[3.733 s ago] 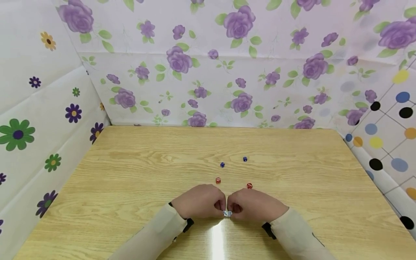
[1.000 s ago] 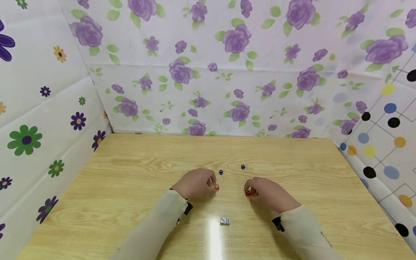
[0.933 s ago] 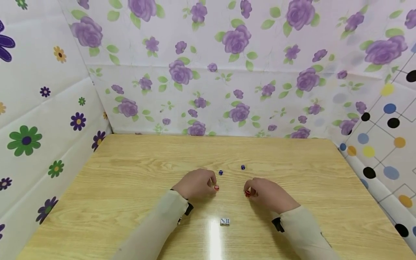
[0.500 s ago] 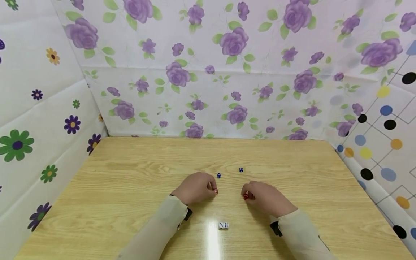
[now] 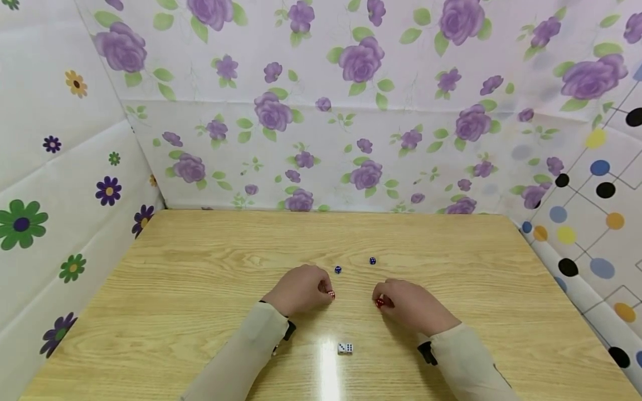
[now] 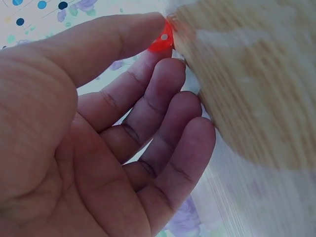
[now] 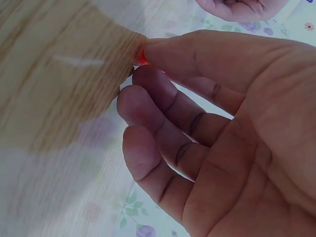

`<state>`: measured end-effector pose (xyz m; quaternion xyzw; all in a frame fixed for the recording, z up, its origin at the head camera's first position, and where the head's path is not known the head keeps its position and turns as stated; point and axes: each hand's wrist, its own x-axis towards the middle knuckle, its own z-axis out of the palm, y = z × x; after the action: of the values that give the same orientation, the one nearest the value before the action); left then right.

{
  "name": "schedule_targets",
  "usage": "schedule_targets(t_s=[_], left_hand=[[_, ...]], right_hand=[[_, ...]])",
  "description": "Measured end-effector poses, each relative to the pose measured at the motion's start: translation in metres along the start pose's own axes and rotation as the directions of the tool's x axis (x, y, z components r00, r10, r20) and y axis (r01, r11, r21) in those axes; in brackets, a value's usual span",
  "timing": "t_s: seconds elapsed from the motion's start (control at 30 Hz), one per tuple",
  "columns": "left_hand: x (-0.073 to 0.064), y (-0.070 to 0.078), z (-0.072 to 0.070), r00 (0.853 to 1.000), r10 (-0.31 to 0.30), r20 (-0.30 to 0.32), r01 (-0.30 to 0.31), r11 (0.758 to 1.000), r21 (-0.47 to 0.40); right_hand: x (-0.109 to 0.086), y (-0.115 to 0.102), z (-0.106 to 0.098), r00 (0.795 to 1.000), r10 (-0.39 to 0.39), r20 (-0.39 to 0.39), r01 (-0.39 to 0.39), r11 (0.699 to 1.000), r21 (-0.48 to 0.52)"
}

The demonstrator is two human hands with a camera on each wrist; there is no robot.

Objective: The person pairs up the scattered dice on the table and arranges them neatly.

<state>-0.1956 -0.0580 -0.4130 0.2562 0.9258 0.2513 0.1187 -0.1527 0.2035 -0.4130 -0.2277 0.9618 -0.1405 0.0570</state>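
My left hand (image 5: 301, 291) pinches a red die (image 5: 331, 294) between thumb and index finger. In the left wrist view that red die (image 6: 163, 40) shows at the thumb tip, close to the wood. A second red die (image 5: 379, 302) is pinched by my right hand (image 5: 413, 303); in the right wrist view only a sliver of this die (image 7: 142, 57) shows beside the thumb. Two white dice (image 5: 345, 348) sit side by side nearer to me, between the forearms. Beyond the hands lie a blue die (image 5: 338, 270) and another blue die (image 5: 373, 260), apart from each other.
The wooden table (image 5: 225, 239) runs back to a wall covering (image 5: 321, 139) with purple flowers. A flower-patterned sheet (image 5: 50, 184) hangs at the left and a dotted one (image 5: 597, 223) at the right. Light glares on the table near the white dice.
Earlier both hands held the white dice together near me; these now lie let go, and the hands have moved outward and forward to the red dice. Over the last second the grips barely change.
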Motion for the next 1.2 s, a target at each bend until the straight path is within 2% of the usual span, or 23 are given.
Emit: schedule_targets(t_s=[0.3,0.53,0.63,0.97,1.2], left_hand=[[-0.0012,0.0011,-0.0009,1.000,0.018,-0.007,-0.018,0.999,0.036],[-0.0019,0.0017,-0.0016,0.999,0.033,-0.008,-0.033,0.998,0.046],[-0.0027,0.0022,-0.0022,0.999,0.037,-0.007,-0.037,0.998,0.055],[-0.0033,0.0024,-0.0038,1.000,0.024,-0.003,-0.024,0.999,0.038],[-0.0026,0.0024,-0.0043,0.999,0.045,-0.011,-0.045,0.998,0.040]], right_hand=[[0.0003,-0.0024,-0.0005,1.000,-0.013,-0.009,0.012,1.000,-0.001],[0.0017,-0.0041,-0.0013,0.999,0.034,0.005,-0.035,0.999,0.037],[0.0021,-0.0035,-0.0008,1.000,0.031,0.000,-0.031,0.999,0.032],[0.0020,-0.0008,0.0013,1.000,0.020,-0.013,-0.020,1.000,0.019],[0.0012,-0.0029,-0.0012,1.000,0.028,-0.001,-0.028,0.999,0.025]])
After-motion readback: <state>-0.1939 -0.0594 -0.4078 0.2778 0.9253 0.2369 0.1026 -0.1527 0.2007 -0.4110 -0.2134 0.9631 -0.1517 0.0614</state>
